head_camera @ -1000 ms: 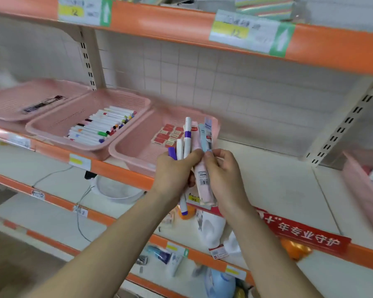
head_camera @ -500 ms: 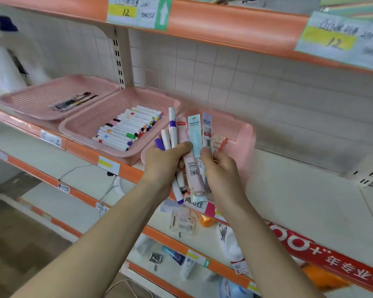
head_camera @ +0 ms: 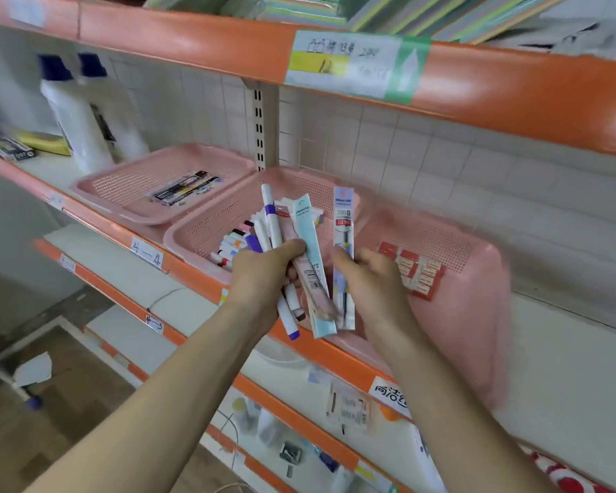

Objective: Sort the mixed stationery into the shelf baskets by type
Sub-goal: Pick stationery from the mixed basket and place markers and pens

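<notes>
The left hand [head_camera: 264, 275] is gripping a bundle of white markers [head_camera: 271, 222] and two flat packets [head_camera: 308, 250], its fingers wrapped tight around them. The right hand [head_camera: 370, 282] is pinching a separate clear refill packet [head_camera: 344, 257] upright, just beside the bundle. Both hands are hovering over the middle pink basket [head_camera: 207, 229], which is holding more markers, between the left basket [head_camera: 128, 183] and the right basket [head_camera: 477, 279] on the shelf.
</notes>
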`<state>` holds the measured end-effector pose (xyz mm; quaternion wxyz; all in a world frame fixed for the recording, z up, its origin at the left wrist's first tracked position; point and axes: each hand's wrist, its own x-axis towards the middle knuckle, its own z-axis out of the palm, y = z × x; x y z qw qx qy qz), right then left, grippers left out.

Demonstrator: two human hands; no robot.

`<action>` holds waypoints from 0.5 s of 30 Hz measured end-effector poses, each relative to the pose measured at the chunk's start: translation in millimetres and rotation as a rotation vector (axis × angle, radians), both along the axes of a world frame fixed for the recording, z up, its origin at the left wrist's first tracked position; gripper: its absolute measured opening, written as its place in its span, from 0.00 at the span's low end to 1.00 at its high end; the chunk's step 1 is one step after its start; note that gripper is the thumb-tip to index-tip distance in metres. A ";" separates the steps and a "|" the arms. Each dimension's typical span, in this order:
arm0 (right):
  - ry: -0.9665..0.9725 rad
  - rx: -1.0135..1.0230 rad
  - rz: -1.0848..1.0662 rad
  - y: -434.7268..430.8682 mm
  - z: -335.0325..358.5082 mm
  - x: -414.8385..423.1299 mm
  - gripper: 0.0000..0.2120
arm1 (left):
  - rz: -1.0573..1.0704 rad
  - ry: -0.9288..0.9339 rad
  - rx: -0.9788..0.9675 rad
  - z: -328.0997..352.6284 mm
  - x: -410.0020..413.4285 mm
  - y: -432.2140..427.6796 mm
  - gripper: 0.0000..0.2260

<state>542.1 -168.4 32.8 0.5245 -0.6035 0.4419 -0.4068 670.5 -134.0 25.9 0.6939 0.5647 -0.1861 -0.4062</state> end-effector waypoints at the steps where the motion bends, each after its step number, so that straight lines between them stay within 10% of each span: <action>1: -0.009 -0.002 -0.005 -2.6 2.0 11.4 0.12 | -0.002 0.003 -0.002 1.1 13.5 -1.9 0.09; 15: 0.037 -0.129 -0.154 -26.8 4.9 232.9 0.24 | -0.136 0.034 -0.015 12.1 271.4 -22.3 0.09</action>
